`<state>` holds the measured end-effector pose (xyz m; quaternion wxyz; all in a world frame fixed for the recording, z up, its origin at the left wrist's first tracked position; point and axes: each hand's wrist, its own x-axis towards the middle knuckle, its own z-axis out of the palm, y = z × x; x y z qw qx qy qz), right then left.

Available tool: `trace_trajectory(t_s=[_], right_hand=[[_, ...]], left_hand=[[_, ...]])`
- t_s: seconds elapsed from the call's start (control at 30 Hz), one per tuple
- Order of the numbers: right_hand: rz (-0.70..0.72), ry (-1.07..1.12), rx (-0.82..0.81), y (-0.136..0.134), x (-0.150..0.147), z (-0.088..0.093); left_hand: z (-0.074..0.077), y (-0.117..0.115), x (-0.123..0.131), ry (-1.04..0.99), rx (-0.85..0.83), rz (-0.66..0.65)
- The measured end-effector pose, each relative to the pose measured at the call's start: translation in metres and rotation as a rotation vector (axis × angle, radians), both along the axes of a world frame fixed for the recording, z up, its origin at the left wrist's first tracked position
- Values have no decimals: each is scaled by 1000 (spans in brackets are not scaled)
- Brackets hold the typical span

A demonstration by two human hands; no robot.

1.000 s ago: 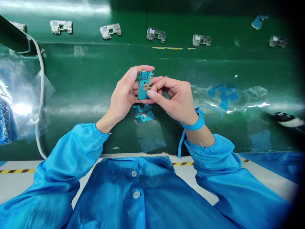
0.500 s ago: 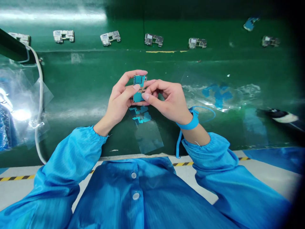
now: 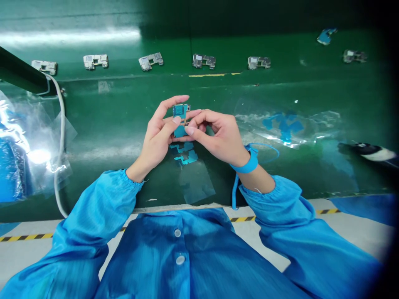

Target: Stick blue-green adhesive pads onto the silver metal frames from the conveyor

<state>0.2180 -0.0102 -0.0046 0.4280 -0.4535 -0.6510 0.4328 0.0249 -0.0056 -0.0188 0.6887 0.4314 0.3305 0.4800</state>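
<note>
A small circuit board (image 3: 179, 110) with blue film on its face is held up over the bench. My left hand (image 3: 160, 135) grips it from the left, thumb across its front and fingers round its edges. From the right, my right hand (image 3: 218, 135) pinches at the board's right edge with thumb and forefinger; the fingertips hide what lies between them. Just below the hands, cut blue film pieces (image 3: 186, 157) lie on a clear backing sheet (image 3: 197, 182). A blue wrist strap (image 3: 247, 162) with a coiled cord is round my right wrist.
Several circuit boards (image 3: 204, 61) lie in a row along the back. A clear plastic sheet with blue pieces (image 3: 285, 126) lies to the right, near a black-and-white object (image 3: 374, 151). At left are plastic bags (image 3: 34, 153), a white cable (image 3: 61, 124) and a dark green post (image 3: 21, 70).
The whole view has shifted slightly, so the bench and boards sit lower. Both hands keep nearly the same hold on the board.
</note>
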Motion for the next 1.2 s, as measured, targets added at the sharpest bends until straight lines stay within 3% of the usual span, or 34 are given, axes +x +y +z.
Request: trace_trajectory(t_s=[0.27, 0.5, 0.77, 0.87, 1.03, 1.2], right_hand=[[0, -10, 107, -1, 2, 4], [-49, 19, 73, 0, 4, 5], [-93, 43, 83, 0, 1, 4], [-111, 74, 72, 0, 1, 3], [-57, 53, 27, -3, -2, 3], [2, -7, 25, -6, -6, 4]], left_hand=[[-1, 1, -3, -34, -36, -6], [1, 4, -7, -20, 12, 19], [-5, 3, -11, 21, 175, -68], [-1, 0, -11, 33, 152, -43], [8, -3, -8, 53, 80, 33], [5, -5, -3, 42, 73, 54]])
